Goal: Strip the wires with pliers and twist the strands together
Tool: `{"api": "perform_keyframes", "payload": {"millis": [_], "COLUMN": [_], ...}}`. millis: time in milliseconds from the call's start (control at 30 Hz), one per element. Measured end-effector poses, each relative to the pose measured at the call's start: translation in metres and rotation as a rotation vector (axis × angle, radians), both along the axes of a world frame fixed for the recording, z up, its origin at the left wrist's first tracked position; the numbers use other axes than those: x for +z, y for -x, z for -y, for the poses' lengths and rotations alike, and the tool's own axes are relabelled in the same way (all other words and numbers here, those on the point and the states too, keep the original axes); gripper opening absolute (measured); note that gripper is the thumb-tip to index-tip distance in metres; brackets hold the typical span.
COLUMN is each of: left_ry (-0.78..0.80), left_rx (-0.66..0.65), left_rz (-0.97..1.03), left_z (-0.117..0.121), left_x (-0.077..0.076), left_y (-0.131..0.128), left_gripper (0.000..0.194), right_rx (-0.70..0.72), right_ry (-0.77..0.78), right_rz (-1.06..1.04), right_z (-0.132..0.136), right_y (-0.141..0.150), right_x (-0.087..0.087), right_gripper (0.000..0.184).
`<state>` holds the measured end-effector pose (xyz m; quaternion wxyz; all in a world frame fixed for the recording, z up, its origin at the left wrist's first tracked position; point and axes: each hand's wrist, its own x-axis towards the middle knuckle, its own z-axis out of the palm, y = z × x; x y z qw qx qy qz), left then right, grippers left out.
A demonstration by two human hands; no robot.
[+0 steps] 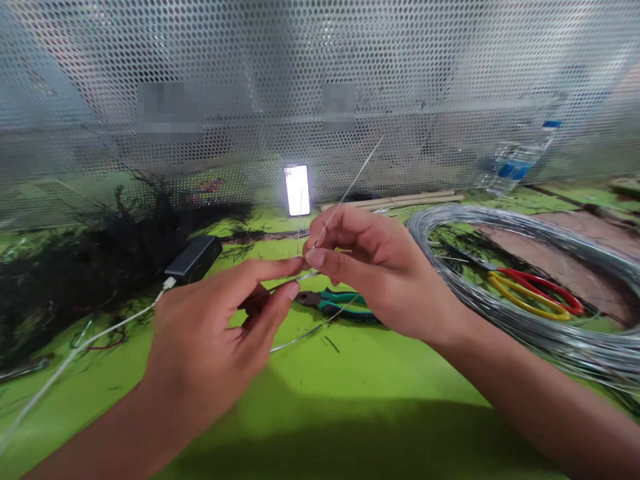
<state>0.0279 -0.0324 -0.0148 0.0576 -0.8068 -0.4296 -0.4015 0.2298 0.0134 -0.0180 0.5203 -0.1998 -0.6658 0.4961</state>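
Note:
Thin silvery wire runs up and to the right from the fingertips of my right hand, which pinches it between thumb and forefinger. My left hand is closed too, its thumb and forefinger pinching wire close to the right fingertips. A second thin strand stands nearly upright between the hands. The exact spot where the strands meet is hidden by my fingers. Below and behind the hands lie pliers with green and black handles, partly covered by my right hand. A curved wire piece shows under them.
A large wire coil lies at right, with red-and-yellow-handled scissors inside it. A lit phone leans on the perforated metal screen. At left are dark bristly strands and a power bank with a white cable. A bottle stands back right.

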Motion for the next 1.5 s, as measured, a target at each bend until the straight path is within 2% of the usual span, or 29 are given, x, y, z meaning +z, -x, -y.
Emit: {"api": "perform_keyframes", "payload": {"millis": [100, 200, 367, 533, 733, 1167, 1500], "left_ry": [0.059, 0.176, 0.302, 0.301, 0.225, 0.164, 0.241], "left_rx": [-0.019, -0.114, -0.177, -0.166, -0.167, -0.166, -0.158], "left_rz": [-0.014, -0.009, 0.059, 0.017, -0.046, -0.067, -0.002], "left_z": [0.0, -0.004, -0.01, -0.009, -0.008, -0.008, -0.012], "left_x": [0.005, 0.009, 0.007, 0.008, 0.01, 0.012, 0.011], "left_y": [0.004, 0.009, 0.009, 0.004, 0.003, 0.003, -0.001], "left_gripper": [0.015, 0.019, 0.024, 0.024, 0.024, 0.021, 0.02], "right_rx": [0.005, 0.044, 0.047, 0.03, 0.013, -0.024, 0.106], "right_ry": [-0.034, -0.054, -0.062, -0.108, -0.135, -0.166, 0.067], "right_rz": [-0.004, -0.016, -0.011, 0.013, 0.039, 0.075, -0.017], "right_z": [0.0, -0.004, -0.011, -0.011, -0.009, -0.004, -0.007], "right_y": [0.001, 0.0, -0.004, -0.007, -0.009, -0.009, -0.005], "right_x": [-0.001, -0.002, -0.004, -0.002, 0.0, 0.0, 0.004], "right_gripper": [0.02, 0.019, 0.018, 0.018, 0.021, 0.01, 0.024]}}
